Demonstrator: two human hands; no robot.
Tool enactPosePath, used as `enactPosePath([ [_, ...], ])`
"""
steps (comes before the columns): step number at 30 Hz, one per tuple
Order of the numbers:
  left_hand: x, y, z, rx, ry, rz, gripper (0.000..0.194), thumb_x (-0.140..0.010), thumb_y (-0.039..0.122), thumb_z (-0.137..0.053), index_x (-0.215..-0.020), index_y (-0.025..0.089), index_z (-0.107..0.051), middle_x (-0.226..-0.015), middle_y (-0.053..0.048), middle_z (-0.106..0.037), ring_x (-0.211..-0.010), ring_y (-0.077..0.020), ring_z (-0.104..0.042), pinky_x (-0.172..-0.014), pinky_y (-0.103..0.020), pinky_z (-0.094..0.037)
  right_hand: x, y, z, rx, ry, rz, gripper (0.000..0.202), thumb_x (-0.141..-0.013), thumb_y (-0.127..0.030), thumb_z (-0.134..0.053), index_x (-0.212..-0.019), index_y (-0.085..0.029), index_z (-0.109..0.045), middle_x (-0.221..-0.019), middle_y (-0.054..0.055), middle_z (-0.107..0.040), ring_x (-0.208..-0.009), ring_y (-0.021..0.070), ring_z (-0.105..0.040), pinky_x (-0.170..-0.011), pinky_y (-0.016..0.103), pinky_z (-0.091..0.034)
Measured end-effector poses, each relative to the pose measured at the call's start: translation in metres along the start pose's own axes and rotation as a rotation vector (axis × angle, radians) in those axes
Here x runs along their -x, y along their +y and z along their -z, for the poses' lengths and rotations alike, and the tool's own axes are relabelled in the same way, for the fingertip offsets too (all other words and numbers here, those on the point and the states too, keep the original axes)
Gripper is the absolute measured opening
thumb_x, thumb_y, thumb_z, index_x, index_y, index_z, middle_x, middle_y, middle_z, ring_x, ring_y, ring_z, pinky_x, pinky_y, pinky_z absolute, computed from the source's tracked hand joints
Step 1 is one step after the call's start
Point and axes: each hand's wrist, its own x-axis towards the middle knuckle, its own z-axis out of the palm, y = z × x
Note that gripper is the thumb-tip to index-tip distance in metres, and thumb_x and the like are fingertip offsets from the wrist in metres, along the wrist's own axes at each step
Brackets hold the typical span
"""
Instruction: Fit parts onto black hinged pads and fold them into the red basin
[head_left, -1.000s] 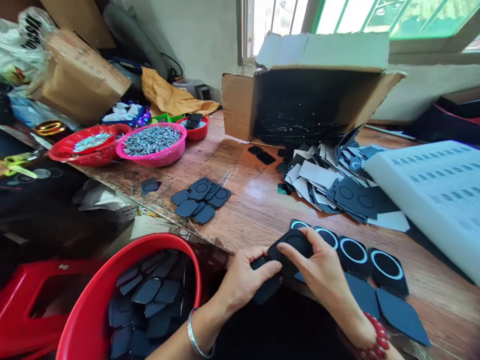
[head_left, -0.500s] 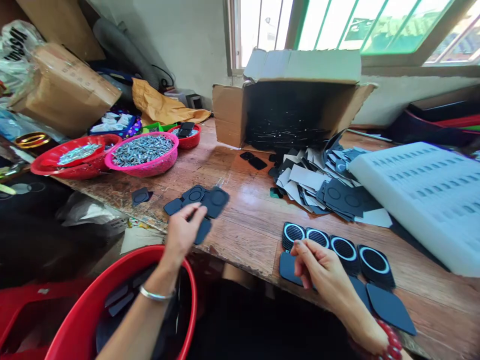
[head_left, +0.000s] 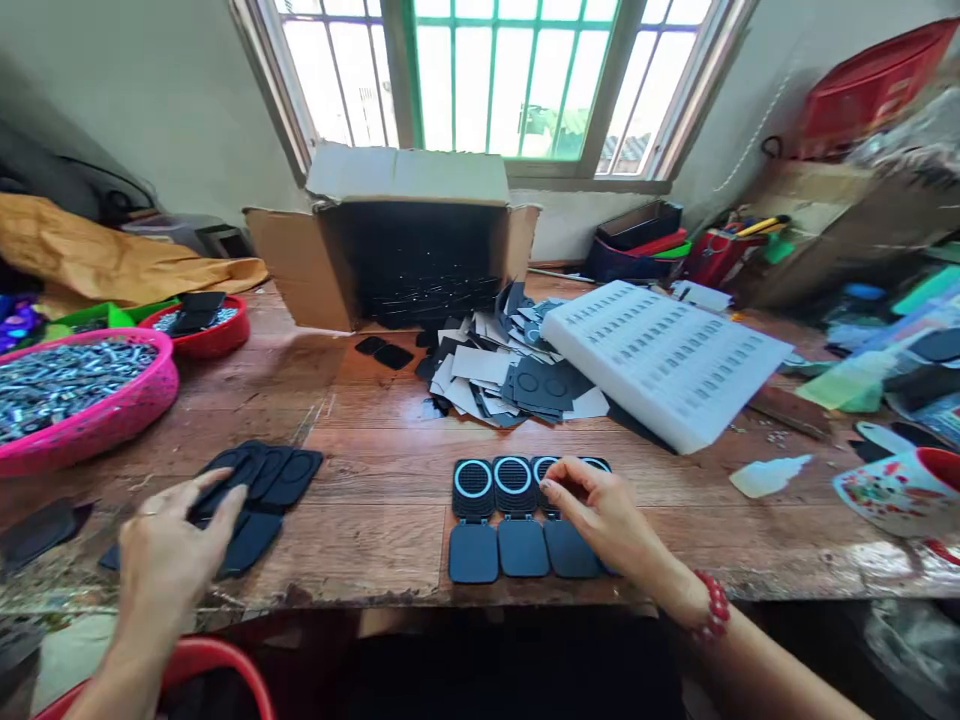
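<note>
note l hand (head_left: 169,540) at table's l side, palm down, low over pile of black pads (head_left: 292,478); fingers spread, gently bent, thumb apart, so open. can't tell if tips press on top pad. see r hand (head_left: 600,505) reaching in from lower r, knuckles up, closed, w/ thumb & fingertips drawn together at row of folding units (head_left: 474,553); can't tell if gripping anything tiny. red bead bracelet (head_left: 712,605) at r wrist, round & glossy.

units: side by side nr front edge, approx centre, opened flat. upper panels w/ pale rings around dark ribbed mesh; lower panels smooth, matte, rounded corners. r-most ones partly hidden behind r hand. pads: thin, rounded-square, some w/ raised circles, overlapping.

table (head_left: 390,530): reddish wood grain, front edge chipped. behind: torn-flap cardboard box (head_left: 289,265), heap of stiff grey/white card pcs (head_left: 480,368), white foam block (head_left: 660,350) w/ rows of slots. far l: pink basket (head_left: 161,385), full of shiny metal pcs (head_left: 75,375).
</note>
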Motion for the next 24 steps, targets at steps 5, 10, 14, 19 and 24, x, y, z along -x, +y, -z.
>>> enactPosePath([
  [5,0.068,0.071,-0.04,0.308,-0.266,-0.255,0.032,-0.079,0.051,-0.055,-0.088,0.027,-0.074,-0.098,-0.006,-0.072,-0.099,-0.0297,-0.066,-0.096,-0.048,-0.05,-0.067,0.031,0.016,0.376,0.076,0.012,0.018,-0.089,-0.018,-0.051,-0.08,-0.019,-0.066,-0.085,0.007,-0.072,-0.083,0.022,-0.065,-0.078,0.032,-0.048],
  [10,0.109,0.115,-0.062,0.477,-0.407,-0.269,0.028,-0.085,0.042,-0.055,-0.093,0.025,-0.076,-0.101,-0.008,-0.07,-0.1,-0.026,-0.066,-0.091,-0.042,-0.053,-0.122,0.055,0.007,0.53,0.072,0.012,0.024,-0.087,-0.017,-0.06,-0.109,-0.012,-0.067,-0.121,0.02,-0.066,-0.119,0.0314,-0.058,-0.1,0.04,-0.042],
  [14,0.114,0.119,-0.064,0.532,-0.474,-0.218,0.026,-0.086,0.04,-0.057,-0.096,0.025,-0.076,-0.104,-0.008,-0.07,-0.102,-0.0257,-0.066,-0.092,-0.042,-0.053,-0.132,0.061,0.0,0.631,0.014,0.05,0.037,-0.085,-0.025,-0.069,-0.117,-0.008,-0.062,-0.123,0.023,-0.064,-0.118,0.0335,-0.058,-0.1,0.042,-0.041],
  [19,0.112,0.116,-0.065,0.626,-0.563,-0.074,0.025,-0.083,0.04,-0.06,-0.092,0.022,-0.076,-0.096,-0.008,-0.072,-0.097,-0.0259,-0.067,-0.093,-0.041,-0.052,-0.125,0.063,-0.002,0.716,-0.01,0.124,0.017,-0.093,-0.027,-0.06,-0.102,-0.012,-0.064,-0.104,0.018,-0.071,-0.102,0.0289,-0.064,-0.091,0.036,-0.042],
  [24,0.109,0.112,-0.07,0.782,-0.608,0.092,0.033,-0.077,0.05,-0.067,-0.092,0.021,-0.076,-0.096,-0.007,-0.075,-0.098,-0.0269,-0.067,-0.094,-0.039,-0.05,-0.125,0.068,0.005,0.746,0.072,0.152,0.018,-0.098,-0.02,-0.045,-0.096,-0.013,-0.062,-0.081,0.013,-0.071,-0.076,0.0262,-0.068,-0.069,0.032,-0.044],
])
